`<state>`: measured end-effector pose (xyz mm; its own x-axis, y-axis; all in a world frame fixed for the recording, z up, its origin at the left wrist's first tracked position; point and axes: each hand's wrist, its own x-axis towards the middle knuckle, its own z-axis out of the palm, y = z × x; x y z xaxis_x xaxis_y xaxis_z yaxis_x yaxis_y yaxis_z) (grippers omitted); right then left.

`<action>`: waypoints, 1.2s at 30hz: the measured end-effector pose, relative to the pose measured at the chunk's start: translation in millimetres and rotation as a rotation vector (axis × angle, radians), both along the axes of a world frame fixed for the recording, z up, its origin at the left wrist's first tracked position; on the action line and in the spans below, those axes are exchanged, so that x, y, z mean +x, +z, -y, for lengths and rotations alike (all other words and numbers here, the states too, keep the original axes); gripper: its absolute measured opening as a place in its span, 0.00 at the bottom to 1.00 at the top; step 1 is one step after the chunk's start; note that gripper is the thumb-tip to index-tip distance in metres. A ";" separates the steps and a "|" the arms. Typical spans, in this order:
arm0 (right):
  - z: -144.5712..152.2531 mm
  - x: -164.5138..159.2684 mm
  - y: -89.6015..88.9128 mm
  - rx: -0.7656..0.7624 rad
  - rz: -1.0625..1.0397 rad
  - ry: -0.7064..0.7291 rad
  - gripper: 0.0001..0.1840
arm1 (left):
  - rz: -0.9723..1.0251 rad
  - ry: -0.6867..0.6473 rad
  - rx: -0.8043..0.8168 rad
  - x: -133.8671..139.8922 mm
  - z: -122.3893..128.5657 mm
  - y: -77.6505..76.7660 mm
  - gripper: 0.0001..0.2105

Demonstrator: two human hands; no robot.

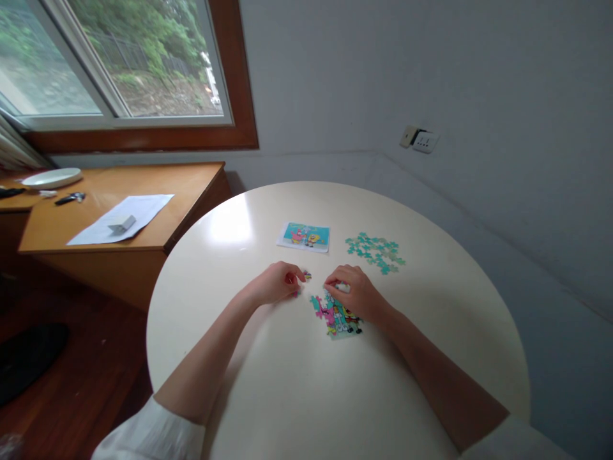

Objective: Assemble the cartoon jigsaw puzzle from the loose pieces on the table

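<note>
A partly joined jigsaw puzzle (339, 319) lies on the round table, with pink, yellow and teal cartoon figures on it. My right hand (358, 292) is over its upper right part, thumb and fingertips pinched together at its top edge. Whatever is between those fingertips is too small to make out. To the left, my left hand (278, 283) is curled, its thumb and forefinger closed at a small multicoloured puzzle piece (307, 276). Just under that hand a pink puzzle piece (295, 293) is partly hidden.
Loose teal puzzle pieces (376, 251) lie in a cluster at the back right of the white table (287, 396). A reference picture card (306, 237) lies behind my hands. On the left, a wooden desk (191, 185) holds a paper sheet (143, 207), a small box (121, 223) and a white plate (52, 177).
</note>
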<state>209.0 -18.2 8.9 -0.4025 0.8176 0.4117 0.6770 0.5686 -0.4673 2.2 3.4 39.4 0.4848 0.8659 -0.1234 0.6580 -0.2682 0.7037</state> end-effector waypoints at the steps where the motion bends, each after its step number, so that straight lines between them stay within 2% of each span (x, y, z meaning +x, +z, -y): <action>1: -0.1 0.1 -0.4 0.001 0.001 0.001 0.03 | -0.016 -0.011 0.002 0.0 0.0 0.4 0.10; 16: 0.0 0.5 -1.0 0.003 -0.012 0.011 0.03 | 0.017 0.004 -0.057 -2.2 -2.5 -3.4 0.05; 25: 1.1 -0.3 1.1 -0.004 -0.018 0.022 0.03 | 0.062 0.036 -0.127 -1.9 -1.5 1.4 0.05; 36: 10.0 -11.5 6.9 -0.040 -0.010 0.089 0.03 | 0.369 0.058 -0.180 6.8 2.7 6.6 0.02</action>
<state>197.5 -28.3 15.7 -0.4703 0.7949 0.3834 0.6200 0.6068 -0.4975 9.0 0.7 46.0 0.4754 0.8737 -0.1025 0.3635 -0.0890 0.9273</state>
